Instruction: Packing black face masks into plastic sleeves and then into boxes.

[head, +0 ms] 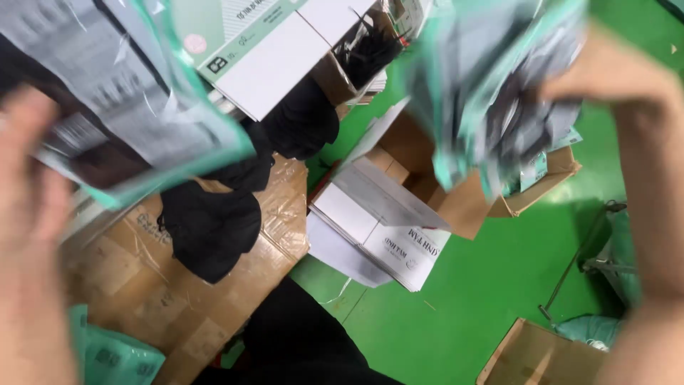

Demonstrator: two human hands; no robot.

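Plastic packet (128, 107) in raised left hand (28, 192); right hand (613, 78) grips another packet (491, 85).

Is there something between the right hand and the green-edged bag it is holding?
Nothing visible: the right hand grips the blurred bag directly at its upper edge. The left hand holds a second bag the same way.

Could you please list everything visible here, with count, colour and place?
Plastic packets: two, clear with green edges, dark contents, one in each raised hand.
Dark garments: a few, black, on the taped carton.
Taped carton: one, brown, lower left.
White boxes: several, centre and top.
Open cartons: two, brown, centre right and bottom right.
Floor: green.
Left hand: blurred, left edge.
Right hand: blurred, upper right.
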